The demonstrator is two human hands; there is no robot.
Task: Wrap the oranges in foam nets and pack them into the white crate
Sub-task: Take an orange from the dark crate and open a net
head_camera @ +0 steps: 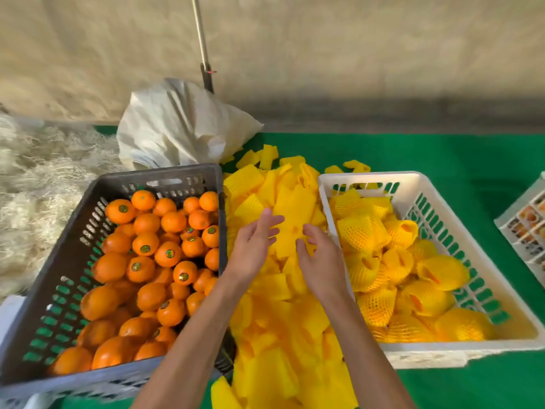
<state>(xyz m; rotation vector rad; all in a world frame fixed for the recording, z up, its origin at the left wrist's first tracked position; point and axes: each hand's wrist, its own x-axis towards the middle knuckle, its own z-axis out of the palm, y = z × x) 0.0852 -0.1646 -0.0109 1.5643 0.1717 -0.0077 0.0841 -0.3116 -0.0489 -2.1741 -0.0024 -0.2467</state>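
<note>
At the far left, a tangle of pale straw-like fibre point(44, 178) spreads beside the table. Next to it stands a grey crate point(70, 261) heaped with bare oranges point(147, 261), many carrying small round stickers. Behind the grey crate's far corner sits a crumpled white sack point(182, 128), and a thin pole point(203, 45) rises behind the sack against a beige backdrop.

Between the two crates runs a long heap of yellow foam nets point(280, 335), lying flat and overlapping on the green table cover point(472, 154). Both hands hover over the heap's middle. The left hand point(253, 246) is spread open, fingers straight and reaching forward, its fingertips at or just above the nets; it grips nothing. The right hand point(318, 258) has its fingers loosely curled down into the nets (whether it actually pinches one cannot be told, as the fingertips blur against the yellow). The forearms cross the near part of the heap and hide some nets beneath them.

To the right, touching the heap, stands the white crate point(442, 219), holding netted oranges point(398, 276) piled along its floor, orange skin showing through the net ends. At the far right edge, part of another pale crate point(528, 228) shows, well apart from the white one.
</note>
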